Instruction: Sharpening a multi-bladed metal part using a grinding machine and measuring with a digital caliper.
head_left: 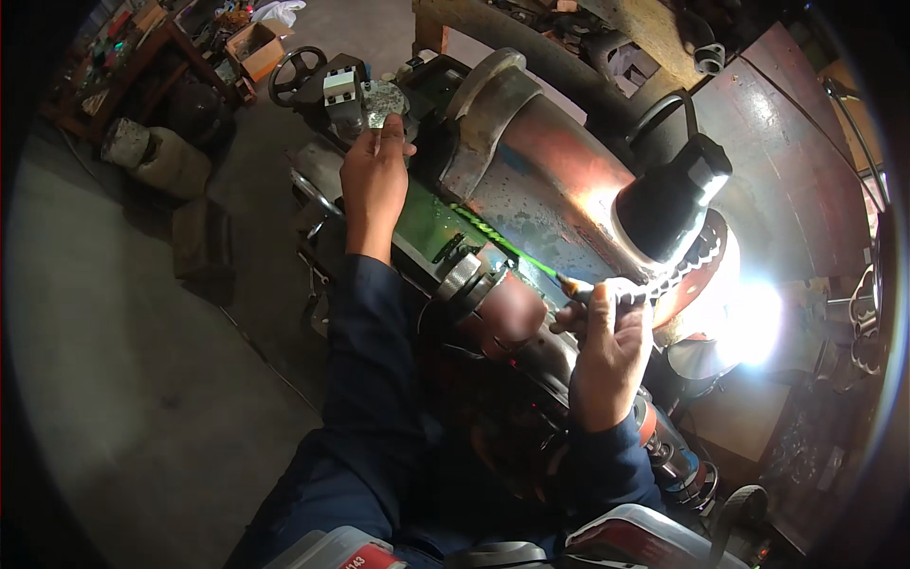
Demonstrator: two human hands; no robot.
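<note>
My right hand [611,351] is closed round the pale handle of a slim tool. Its thin, bright green shaft [502,239] slants up and left in front of a large metal cylinder [559,152]; I cannot tell its exact kind. Farther left, my left hand [375,185] has its fingers bent together beside a metal block with bolts [343,87] on the machine. Whatever lies between those fingers is hidden. Between my arms sits a knurled metal collar [462,277] on the machine.
A black cone-shaped lamp [671,199] stands over the cylinder, and a bright light [754,322] glares at the right. Behind the block is a handwheel [298,76]. A cardboard box [258,49] and cluttered bench [142,76] stand at the far left. A cable [270,358] crosses the floor.
</note>
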